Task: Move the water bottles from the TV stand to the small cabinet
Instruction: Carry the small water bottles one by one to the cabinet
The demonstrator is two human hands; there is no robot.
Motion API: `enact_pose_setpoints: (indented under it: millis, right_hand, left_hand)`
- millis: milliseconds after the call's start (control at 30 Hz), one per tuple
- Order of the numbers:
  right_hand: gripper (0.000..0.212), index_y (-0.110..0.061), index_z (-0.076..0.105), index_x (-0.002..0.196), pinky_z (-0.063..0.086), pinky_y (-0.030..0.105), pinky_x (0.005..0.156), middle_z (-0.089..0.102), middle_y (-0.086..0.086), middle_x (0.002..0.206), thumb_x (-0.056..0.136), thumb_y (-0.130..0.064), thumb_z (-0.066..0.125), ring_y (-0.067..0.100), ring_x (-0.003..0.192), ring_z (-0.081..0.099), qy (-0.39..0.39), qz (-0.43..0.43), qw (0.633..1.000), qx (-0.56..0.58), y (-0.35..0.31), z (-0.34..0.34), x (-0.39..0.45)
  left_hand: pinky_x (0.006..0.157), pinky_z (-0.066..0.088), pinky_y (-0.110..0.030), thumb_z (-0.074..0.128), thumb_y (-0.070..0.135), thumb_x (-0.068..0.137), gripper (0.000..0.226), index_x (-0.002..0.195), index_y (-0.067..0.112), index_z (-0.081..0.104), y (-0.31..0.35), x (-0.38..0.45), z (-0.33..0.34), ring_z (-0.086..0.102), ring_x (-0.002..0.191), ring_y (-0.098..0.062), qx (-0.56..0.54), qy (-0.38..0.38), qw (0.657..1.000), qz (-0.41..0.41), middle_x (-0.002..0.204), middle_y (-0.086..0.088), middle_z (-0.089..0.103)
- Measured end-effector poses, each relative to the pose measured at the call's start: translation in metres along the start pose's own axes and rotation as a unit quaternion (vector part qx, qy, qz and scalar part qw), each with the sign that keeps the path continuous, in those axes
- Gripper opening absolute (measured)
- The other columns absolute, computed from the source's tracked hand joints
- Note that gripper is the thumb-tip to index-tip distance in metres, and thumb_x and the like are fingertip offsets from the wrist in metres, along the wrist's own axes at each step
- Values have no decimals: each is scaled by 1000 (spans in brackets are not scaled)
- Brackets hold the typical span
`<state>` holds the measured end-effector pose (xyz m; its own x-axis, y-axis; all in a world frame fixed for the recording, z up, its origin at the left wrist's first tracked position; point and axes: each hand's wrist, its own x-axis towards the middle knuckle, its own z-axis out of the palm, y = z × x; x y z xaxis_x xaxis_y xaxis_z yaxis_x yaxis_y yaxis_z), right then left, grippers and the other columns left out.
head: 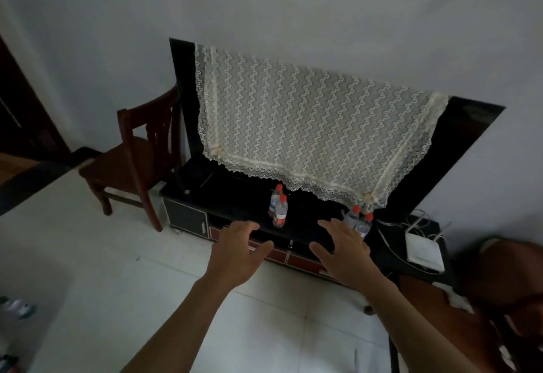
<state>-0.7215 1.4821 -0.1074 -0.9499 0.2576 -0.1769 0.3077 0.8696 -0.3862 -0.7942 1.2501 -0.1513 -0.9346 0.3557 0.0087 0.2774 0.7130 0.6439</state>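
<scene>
Both hands are out in front of me with fingers spread, gripping nothing: left hand [239,250] and right hand [343,250] hang just short of the TV stand [235,206] front edge. Past them, two water bottles [279,211] stand upright mid-top, two more bottles [360,221] near the right hand's fingertips, lace-draped TV [293,128] behind.

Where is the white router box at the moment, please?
In the head view, the white router box lies flat at the right end of the TV stand, right of the right-hand pair of water bottles.
</scene>
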Motion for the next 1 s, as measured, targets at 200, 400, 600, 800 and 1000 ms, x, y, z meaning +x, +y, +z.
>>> enact_pose_setpoints:
  millis: [200, 400, 600, 800, 1000]
  right_hand:
    - [66, -34, 29, 151, 20, 52, 117, 22, 1, 161, 93, -58, 48, 25, 149, 18, -9, 23, 1000, 17, -1, 14, 73]
    - [67, -34, 30, 151, 21, 52, 117, 23, 1, 161, 92, -58, 50, 27, 148, 19, -17, 46, 997, 56, 10, 26, 172]
    - [64, -35, 32, 150, 22, 52, 116, 24, 1, 161, 92, -58, 49, 28, 146, 24, -20, 73, 993, 90, 24, 22, 259]
    - [66, -34, 31, 150, 20, 55, 117, 23, 1, 161, 92, -59, 49, 27, 148, 20, -18, 119, 988, 97, 45, 14, 316]
    - [65, -34, 32, 150, 21, 51, 116, 25, 1, 160, 92, -57, 51, 27, 147, 21, -5, 194, 971, 136, 50, 28, 352]
  left_hand:
    - [107, 43, -37, 61, 58, 91, 63, 143, 25, 48, -26, 75, -4, 46, 132, -18, -5, -27, 1000, 12, 145, 2, 50]
    - [105, 45, -37, 62, 61, 87, 65, 141, 27, 50, -39, 157, 7, 47, 130, -17, 17, -73, 997, 1, 143, 4, 50]
    - [102, 42, -32, 65, 58, 87, 63, 139, 26, 51, -37, 256, -4, 46, 127, -18, 59, -97, 994, -7, 139, 3, 50]
    - [101, 44, -30, 66, 53, 89, 60, 138, 21, 52, -21, 344, 10, 51, 125, -20, 52, -124, 991, 24, 137, -1, 52]
    - [101, 44, -29, 68, 51, 89, 60, 137, 21, 52, -27, 405, 44, 51, 123, -16, 58, -211, 974, 63, 136, -1, 52]
